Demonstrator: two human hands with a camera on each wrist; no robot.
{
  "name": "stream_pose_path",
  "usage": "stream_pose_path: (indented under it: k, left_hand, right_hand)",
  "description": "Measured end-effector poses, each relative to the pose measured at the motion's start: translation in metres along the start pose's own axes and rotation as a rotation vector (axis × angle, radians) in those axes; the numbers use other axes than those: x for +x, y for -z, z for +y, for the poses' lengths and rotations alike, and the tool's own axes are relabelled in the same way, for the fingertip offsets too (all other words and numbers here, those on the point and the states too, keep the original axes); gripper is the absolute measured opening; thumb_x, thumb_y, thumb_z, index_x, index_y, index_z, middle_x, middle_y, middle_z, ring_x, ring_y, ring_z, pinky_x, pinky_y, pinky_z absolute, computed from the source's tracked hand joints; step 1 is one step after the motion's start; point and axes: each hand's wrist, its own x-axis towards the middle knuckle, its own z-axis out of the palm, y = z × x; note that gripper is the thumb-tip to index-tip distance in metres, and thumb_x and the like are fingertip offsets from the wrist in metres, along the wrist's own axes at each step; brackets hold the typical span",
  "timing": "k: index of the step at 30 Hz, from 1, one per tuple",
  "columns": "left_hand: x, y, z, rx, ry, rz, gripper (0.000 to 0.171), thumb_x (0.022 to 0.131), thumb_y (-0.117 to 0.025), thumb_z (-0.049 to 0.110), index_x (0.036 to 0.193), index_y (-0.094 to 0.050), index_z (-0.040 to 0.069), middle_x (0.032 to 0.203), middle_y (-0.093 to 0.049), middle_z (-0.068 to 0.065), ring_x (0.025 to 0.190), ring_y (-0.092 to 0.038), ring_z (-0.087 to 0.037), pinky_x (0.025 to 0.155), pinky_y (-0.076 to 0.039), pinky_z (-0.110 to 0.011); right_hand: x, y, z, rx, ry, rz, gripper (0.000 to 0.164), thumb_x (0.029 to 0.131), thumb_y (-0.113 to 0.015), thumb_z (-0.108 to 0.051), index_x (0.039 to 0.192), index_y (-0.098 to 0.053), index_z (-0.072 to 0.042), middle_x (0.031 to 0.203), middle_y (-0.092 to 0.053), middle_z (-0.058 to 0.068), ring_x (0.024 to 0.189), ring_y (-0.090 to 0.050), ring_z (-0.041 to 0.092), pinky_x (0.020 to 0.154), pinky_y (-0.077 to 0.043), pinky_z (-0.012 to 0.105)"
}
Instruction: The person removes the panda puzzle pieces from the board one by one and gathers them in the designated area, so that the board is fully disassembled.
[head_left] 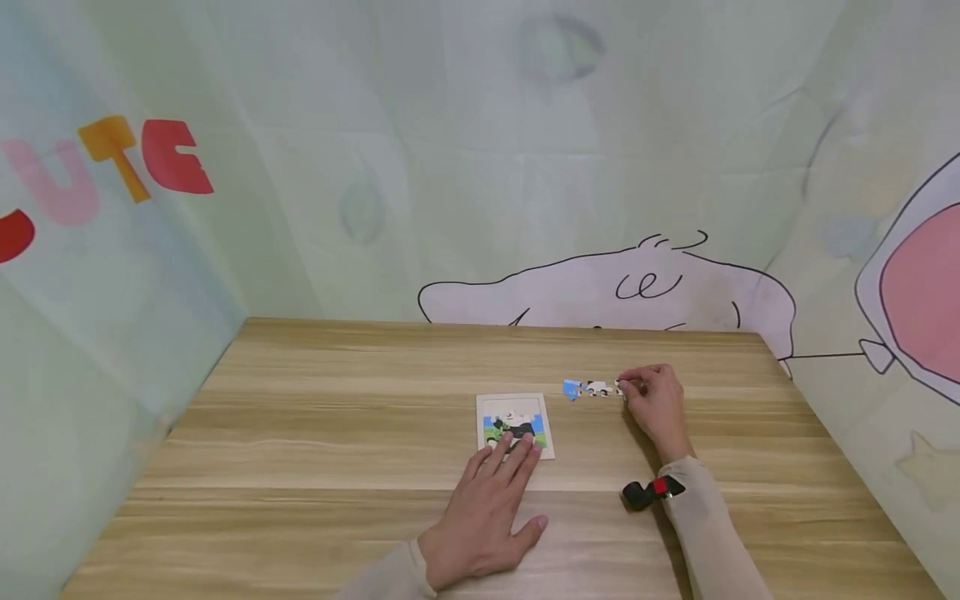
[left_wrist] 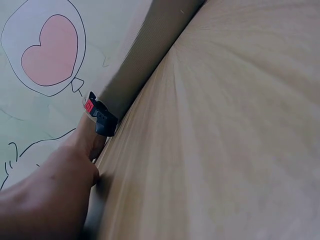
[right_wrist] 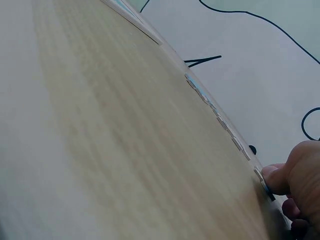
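Note:
My left hand [head_left: 487, 510] lies palm down, its extended fingers on the lower part of a partly filled panda jigsaw [head_left: 516, 423] in a white square frame [head_left: 547, 427]. To the frame's right, a blue puzzle piece [head_left: 572, 389] and a white-and-black puzzle piece [head_left: 598, 388] lie in a row on the table. At the row's right end my right hand [head_left: 660, 410] pinches another small puzzle piece [right_wrist: 262, 181] between thumb and fingers, close to the tabletop. The fingers partly hide that piece. In the left wrist view, part of my left hand [left_wrist: 55, 195] shows along the wood.
The wood-grain table [head_left: 322, 417] ends at a printed cloth backdrop [head_left: 300, 208] at the back and on both sides. A black wrist camera [head_left: 651, 493] sticks out from the right wrist, low over the table.

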Motion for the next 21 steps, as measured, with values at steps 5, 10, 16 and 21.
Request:
stream_pose_path:
  k: [5, 10, 16, 21]
  left_hand:
    - [0.000, -0.001, -0.001, -0.016, 0.014, -0.021, 0.078, 0.107, -0.043, 0.056, 0.169, -0.033, 0.011, 0.178, -0.033, -0.006, 0.166, -0.030, -0.031, 0.129, -0.032, -0.052]
    - [0.000, -0.001, -0.002, -0.015, 0.014, -0.032, 0.077, 0.108, -0.041, 0.056, 0.170, -0.031, 0.011, 0.179, -0.029, -0.005, 0.167, -0.027, -0.031, 0.130, -0.031, -0.051]
    - [0.000, -0.002, -0.001, 0.006, 0.017, -0.025, 0.077, 0.108, -0.040, 0.057, 0.170, -0.031, 0.013, 0.179, -0.029, -0.008, 0.166, -0.030, -0.033, 0.129, -0.032, -0.052]
    - [-0.001, 0.000, 0.001, 0.022, 0.009, 0.012, 0.074, 0.107, -0.044, 0.054, 0.168, -0.037, 0.012, 0.175, -0.039, -0.011, 0.163, -0.036, -0.035, 0.127, -0.033, -0.053]
  right_hand:
    - [-0.001, 0.001, 0.002, 0.013, -0.007, 0.044, 0.015, 0.099, -0.067, -0.001, 0.106, -0.078, 0.005, 0.113, -0.064, 0.025, 0.105, -0.061, 0.039, 0.092, -0.041, 0.045]
    - [-0.001, -0.001, 0.004, 0.081, 0.007, 0.178, 0.012, 0.099, -0.068, 0.001, 0.105, -0.078, 0.003, 0.102, -0.067, 0.022, 0.090, -0.060, 0.029, 0.078, -0.039, 0.024]
    - [-0.012, -0.015, -0.015, 0.199, 0.182, 0.318, 0.013, 0.098, -0.067, 0.005, 0.105, -0.077, 0.001, 0.091, -0.070, 0.017, 0.078, -0.052, 0.011, 0.068, -0.035, 0.013]
    - [-0.036, -0.048, -0.063, 0.313, 0.376, 0.087, 0.020, 0.099, -0.065, 0.002, 0.109, -0.081, -0.006, 0.094, -0.075, 0.009, 0.078, -0.055, 0.007, 0.070, -0.044, 0.018]
